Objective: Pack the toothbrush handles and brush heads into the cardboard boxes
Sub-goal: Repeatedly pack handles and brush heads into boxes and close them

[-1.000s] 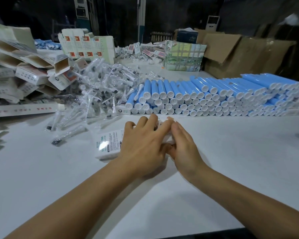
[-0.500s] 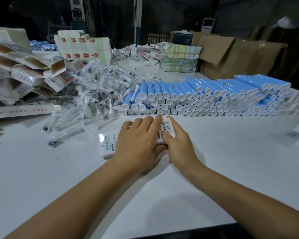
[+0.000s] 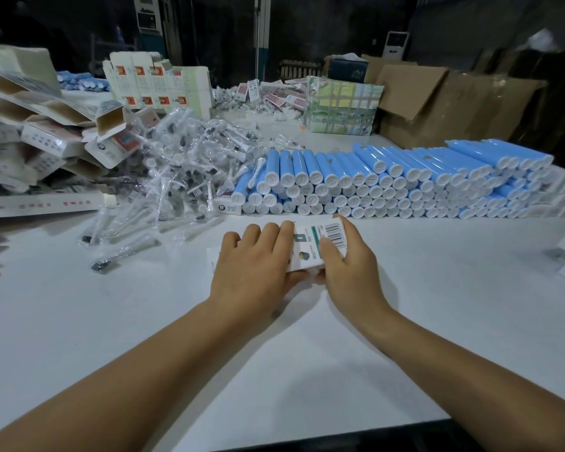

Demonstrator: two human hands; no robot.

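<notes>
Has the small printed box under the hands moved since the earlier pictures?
Yes. The printed box lay lengthwise to the left; now both hands hold its barcode end raised and nearer the stack of blue toothbrush handles.

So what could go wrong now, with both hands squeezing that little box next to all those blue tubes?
1. The small box is held between the left hand and the right hand; squeezing hard might dent it or pop a flap.
2. The stack of blue handles lies just behind the box; a bump could start them rolling.
3. Loose wrapped brush heads lie close to the left hand and might get swept aside.
</notes>
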